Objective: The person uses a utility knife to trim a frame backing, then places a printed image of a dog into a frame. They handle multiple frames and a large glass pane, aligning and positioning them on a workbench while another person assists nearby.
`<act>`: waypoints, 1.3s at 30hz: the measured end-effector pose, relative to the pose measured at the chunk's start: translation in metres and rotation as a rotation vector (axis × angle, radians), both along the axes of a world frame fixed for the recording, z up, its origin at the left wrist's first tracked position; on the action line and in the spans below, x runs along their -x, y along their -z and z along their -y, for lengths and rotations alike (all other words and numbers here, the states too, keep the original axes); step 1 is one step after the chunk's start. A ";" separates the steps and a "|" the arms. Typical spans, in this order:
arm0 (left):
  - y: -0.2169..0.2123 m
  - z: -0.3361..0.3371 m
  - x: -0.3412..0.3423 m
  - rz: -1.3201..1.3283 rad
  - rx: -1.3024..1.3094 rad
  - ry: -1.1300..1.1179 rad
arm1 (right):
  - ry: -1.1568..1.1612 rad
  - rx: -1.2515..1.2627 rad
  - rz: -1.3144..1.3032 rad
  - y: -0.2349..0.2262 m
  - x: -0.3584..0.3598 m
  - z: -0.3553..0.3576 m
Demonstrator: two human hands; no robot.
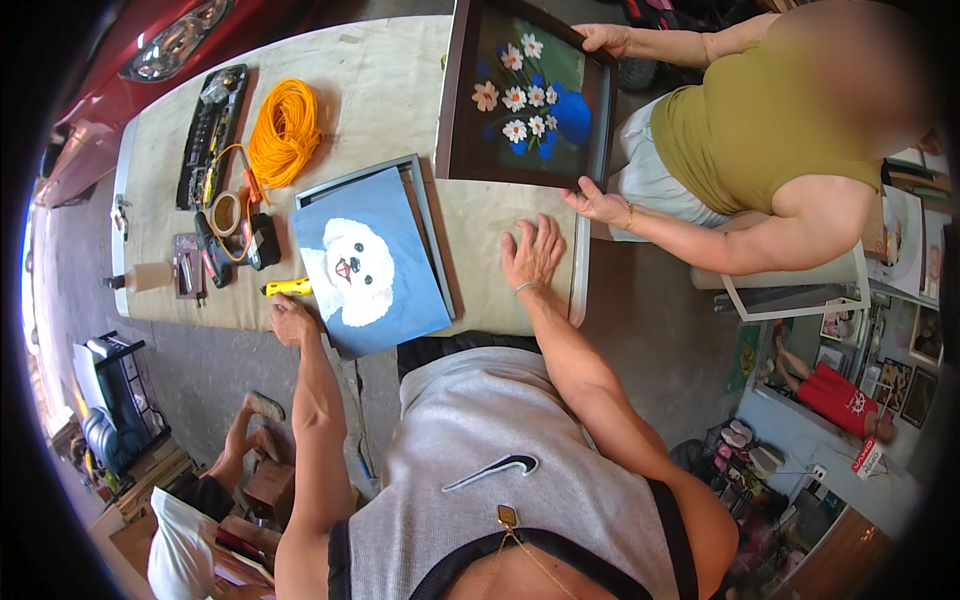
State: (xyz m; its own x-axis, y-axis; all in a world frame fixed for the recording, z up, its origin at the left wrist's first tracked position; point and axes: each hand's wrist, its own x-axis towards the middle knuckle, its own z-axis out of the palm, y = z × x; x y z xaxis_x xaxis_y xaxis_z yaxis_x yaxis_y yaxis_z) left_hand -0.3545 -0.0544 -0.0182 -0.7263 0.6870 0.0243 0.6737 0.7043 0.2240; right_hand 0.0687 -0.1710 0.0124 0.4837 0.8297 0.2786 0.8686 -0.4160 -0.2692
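Note:
On the covered table, my right hand lies flat with its fingers spread, holding nothing. My left hand is curled at the near table edge, just below a yellow-handled tool; what its fingers close on is hidden. Between my hands rests a blue painting of a white dog, set askew over a grey frame. Across from my right hand, another person grips a dark-framed flower painting by its side with both hands, tilted up over the table's right end.
An orange cord coil, a black tool case, a tape roll and a cordless drill lie on the table's left half. A clear bottle is at the left end. A red car stands behind. Someone sits at lower left.

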 end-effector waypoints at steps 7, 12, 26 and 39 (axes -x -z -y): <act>0.019 0.009 -0.006 -0.248 -0.170 0.157 | -0.001 0.056 0.027 -0.008 -0.001 0.000; 0.017 0.007 -0.006 -0.238 -0.212 0.177 | -0.003 0.041 0.030 -0.009 -0.002 -0.001; 0.015 0.007 -0.008 -0.252 -0.358 0.294 | 0.013 0.046 0.043 -0.012 0.000 0.001; 0.016 0.004 -0.006 -0.298 -0.303 0.294 | 0.007 0.035 -0.006 -0.009 0.001 0.002</act>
